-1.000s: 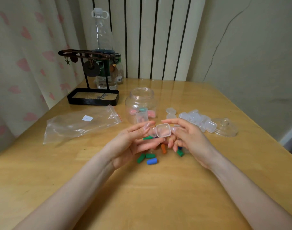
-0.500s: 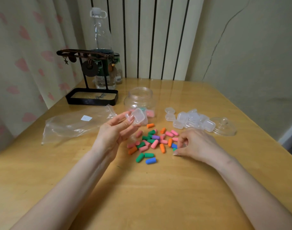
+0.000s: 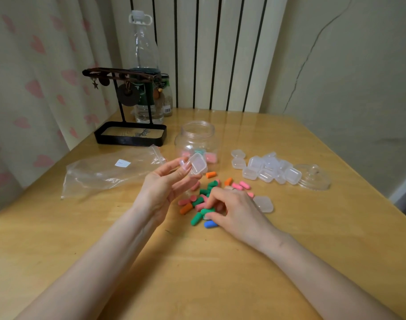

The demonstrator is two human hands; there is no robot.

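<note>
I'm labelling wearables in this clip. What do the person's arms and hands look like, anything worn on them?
Both are bare. The left hand and right hand wear no gloves, and no ring shows on the visible fingers. The left forearm and right forearm run bare to the picture's lower edge: no sleeve, watch, bracelet or strap in view.

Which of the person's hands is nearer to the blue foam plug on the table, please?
Right. The right hand lies over the coloured pile, its thumb beside the blue foam plug; the left hand is raised further back and left, holding a small clear box.
</note>
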